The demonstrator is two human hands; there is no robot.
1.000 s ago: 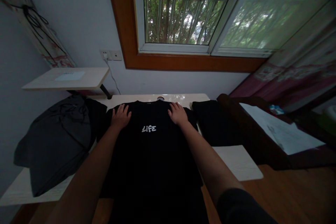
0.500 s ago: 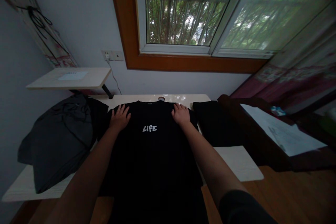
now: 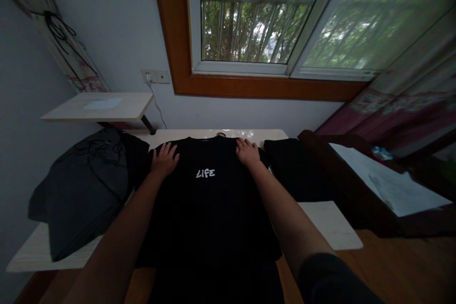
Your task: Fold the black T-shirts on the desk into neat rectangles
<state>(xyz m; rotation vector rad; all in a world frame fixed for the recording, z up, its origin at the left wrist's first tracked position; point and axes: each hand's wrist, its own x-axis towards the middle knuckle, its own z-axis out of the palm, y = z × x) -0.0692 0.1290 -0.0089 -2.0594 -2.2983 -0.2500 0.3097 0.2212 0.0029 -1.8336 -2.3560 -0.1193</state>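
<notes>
A black T-shirt (image 3: pixel 210 209) with white lettering on its chest lies spread out on the pale desk, its collar toward the wall. My left hand (image 3: pixel 165 159) rests flat on its left shoulder area, fingers spread. On the opposite shoulder lies my right hand (image 3: pixel 247 153), palm down with the fingers stretched out. Neither hand grips the cloth. The shirt's lower part hangs over the near edge of the desk, where it blends into dark cloth below.
A dark grey garment (image 3: pixel 89 185) is heaped on the left, under a raised shelf (image 3: pixel 103 107). Folded black cloth (image 3: pixel 292 166) lies at the right. Beyond it stands a dark wooden piece of furniture (image 3: pixel 359 190) bearing a white sheet (image 3: pixel 388 183). The desk (image 3: pixel 331 221) stands below a window.
The whole view has shifted slightly, so everything appears a little farther right. Both hands stay flat on the shirt's shoulders.
</notes>
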